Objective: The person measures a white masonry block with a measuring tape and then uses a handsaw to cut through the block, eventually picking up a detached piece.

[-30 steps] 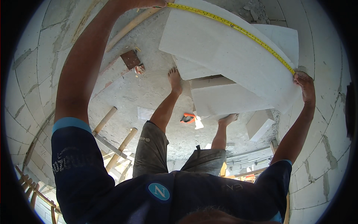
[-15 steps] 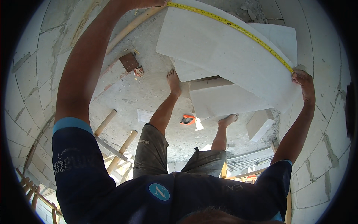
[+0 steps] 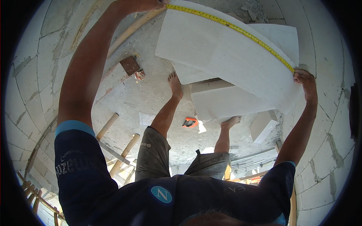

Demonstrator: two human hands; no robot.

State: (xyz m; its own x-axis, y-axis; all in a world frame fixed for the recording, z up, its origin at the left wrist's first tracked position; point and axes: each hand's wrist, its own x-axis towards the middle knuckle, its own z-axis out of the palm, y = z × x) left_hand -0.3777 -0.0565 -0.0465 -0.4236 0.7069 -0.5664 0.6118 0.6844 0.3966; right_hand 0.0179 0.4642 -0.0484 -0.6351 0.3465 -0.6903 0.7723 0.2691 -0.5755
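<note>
A yellow tape measure (image 3: 227,24) is stretched along the far edge of a large white block (image 3: 211,45). Its left end is pinched in my left hand (image 3: 145,4), at the block's far left corner and partly cut off by the picture's top. At the block's right end the fingers of my right hand (image 3: 306,80) are closed on the tape. I cannot make out the tape's case in either hand. The long block lies across other white blocks, one (image 3: 226,101) below it and another (image 3: 281,41) behind its far edge.
A saw with an orange handle (image 3: 190,122) lies on the floor between my bare feet. A smaller block (image 3: 263,126) stands at the right. Wooden poles (image 3: 107,126) are at the left, with a brown square piece (image 3: 130,65) farther off. Block walls (image 3: 324,113) rise on both sides.
The left end of the tape and my left hand have shifted slightly nearer and to the left. My right hand has moved very slightly left and stays closed on the tape.
</note>
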